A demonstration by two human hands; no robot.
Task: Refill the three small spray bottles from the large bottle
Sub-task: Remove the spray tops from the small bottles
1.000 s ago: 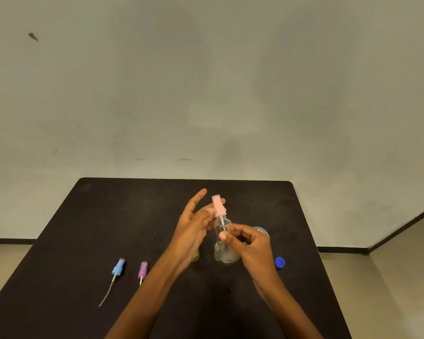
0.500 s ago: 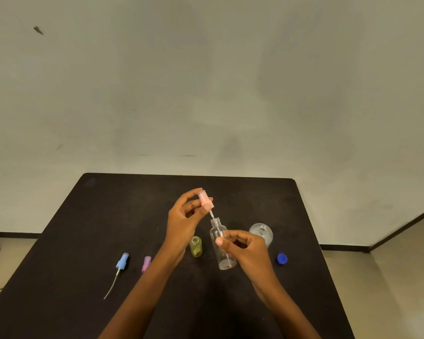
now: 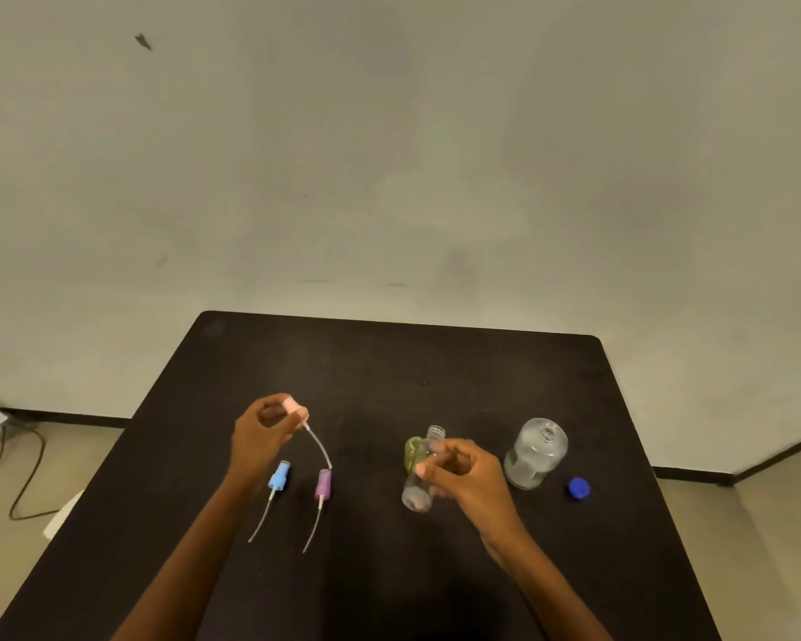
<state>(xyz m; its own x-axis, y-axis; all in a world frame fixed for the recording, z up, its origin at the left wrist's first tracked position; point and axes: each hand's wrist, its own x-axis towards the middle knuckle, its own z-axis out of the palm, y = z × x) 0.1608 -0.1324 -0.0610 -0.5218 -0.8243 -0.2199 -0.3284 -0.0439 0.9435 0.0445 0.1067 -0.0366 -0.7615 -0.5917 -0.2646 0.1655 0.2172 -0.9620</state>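
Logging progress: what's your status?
Left hand holds pink sprayer. Right hand grips open clear bottle. Large bottle uncapped, nothing blocking.

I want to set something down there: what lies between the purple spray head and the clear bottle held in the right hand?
Head view: only bare black table between the purple spray head and the clear bottle.

Left hand (image 3: 262,432) pinches the pink sprayer (image 3: 294,408) — right hand (image 3: 463,474) grips the clear bottle (image 3: 424,474).
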